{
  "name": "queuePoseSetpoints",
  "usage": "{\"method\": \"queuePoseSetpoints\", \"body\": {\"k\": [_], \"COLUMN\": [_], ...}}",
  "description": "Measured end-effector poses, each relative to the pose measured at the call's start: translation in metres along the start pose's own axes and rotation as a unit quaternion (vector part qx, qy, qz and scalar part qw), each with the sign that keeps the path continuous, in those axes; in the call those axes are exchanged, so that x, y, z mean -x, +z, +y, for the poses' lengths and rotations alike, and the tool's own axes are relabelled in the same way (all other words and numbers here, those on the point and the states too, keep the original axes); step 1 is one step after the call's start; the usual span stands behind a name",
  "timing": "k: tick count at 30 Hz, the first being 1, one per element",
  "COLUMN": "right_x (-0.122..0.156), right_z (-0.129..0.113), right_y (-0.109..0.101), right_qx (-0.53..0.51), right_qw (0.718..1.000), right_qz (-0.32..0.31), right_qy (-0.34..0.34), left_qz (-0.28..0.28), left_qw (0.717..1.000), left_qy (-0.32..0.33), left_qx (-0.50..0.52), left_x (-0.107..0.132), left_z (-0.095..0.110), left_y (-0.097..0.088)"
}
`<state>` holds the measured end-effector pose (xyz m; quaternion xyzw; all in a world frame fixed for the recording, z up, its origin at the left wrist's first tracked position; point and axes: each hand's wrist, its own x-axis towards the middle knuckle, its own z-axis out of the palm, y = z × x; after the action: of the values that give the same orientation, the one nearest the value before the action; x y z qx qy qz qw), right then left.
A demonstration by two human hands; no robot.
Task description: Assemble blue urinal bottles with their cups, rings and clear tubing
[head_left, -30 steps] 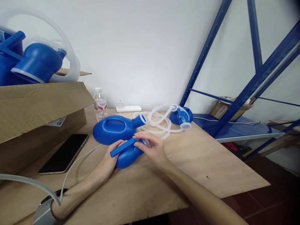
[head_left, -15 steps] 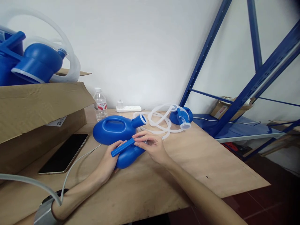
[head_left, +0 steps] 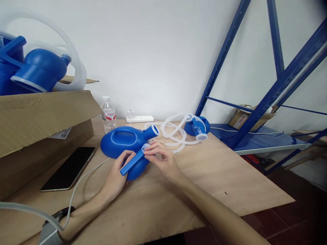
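Note:
My left hand (head_left: 116, 177) is wrapped round a small blue plastic funnel piece (head_left: 135, 166) with a flat blue handle strip, held just above the wooden table (head_left: 204, 177). My right hand (head_left: 162, 158) pinches the upper end of that piece, where a pale rim shows between the fingertips. Right behind both hands lies a blue plastic jug (head_left: 122, 141) with a built-in handle and a spout pointing right. Coiled clear tubing (head_left: 176, 132) runs from near the spout to another blue funnel piece (head_left: 198, 126) farther back.
A large open cardboard box (head_left: 43, 115) at the left holds more blue parts (head_left: 38, 69) and tubing. A dark phone (head_left: 68, 167), a water bottle (head_left: 108, 114) and a white power strip (head_left: 140, 118) lie on the table. Blue metal shelving (head_left: 255, 112) stands at the right.
Both hands have turned the blue funnel piece and shifted it slightly left and up. My right fingertips moved onto its upper end, where the pale rim now shows.

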<state>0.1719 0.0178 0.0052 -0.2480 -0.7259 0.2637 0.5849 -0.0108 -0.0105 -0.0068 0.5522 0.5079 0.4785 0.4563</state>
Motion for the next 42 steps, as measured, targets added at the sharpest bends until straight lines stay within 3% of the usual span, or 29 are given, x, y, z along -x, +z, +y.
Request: {"method": "queuePoseSetpoints", "body": {"k": [5,11,15,22,31,37,42], "right_x": [0.001,0.004,0.005,0.005,0.008,0.005,0.004], "right_z": [-0.002,0.0,-0.004,-0.008,-0.005,-0.008,-0.008], "right_y": [0.002,0.004,0.004,0.005,0.004,0.001,0.002], "right_qx": [0.007,-0.014,-0.011,-0.021,-0.013,0.014,0.01], "right_qw": [1.0,1.0,0.999,0.998,1.0,0.997,0.998], "right_qz": [0.008,-0.012,-0.013,-0.01,0.002,-0.024,-0.014], "right_qy": [-0.017,-0.016,-0.046,-0.064,-0.006,-0.068,-0.066], "left_qz": [-0.002,-0.1,-0.076,-0.029,-0.022,-0.007,-0.007], "left_qw": [0.994,0.96,0.941,0.922,0.911,0.903,0.905], "left_qy": [0.101,0.251,0.309,0.345,0.368,0.38,0.374], "left_qx": [-0.034,-0.077,-0.112,-0.174,-0.187,-0.2,-0.203], "left_x": [0.003,0.0,0.001,0.008,0.01,0.01,0.009], "left_z": [-0.002,-0.022,-0.023,-0.015,-0.014,-0.014,-0.014], "left_y": [-0.004,-0.013,-0.014,-0.011,-0.012,-0.012,-0.011]}}
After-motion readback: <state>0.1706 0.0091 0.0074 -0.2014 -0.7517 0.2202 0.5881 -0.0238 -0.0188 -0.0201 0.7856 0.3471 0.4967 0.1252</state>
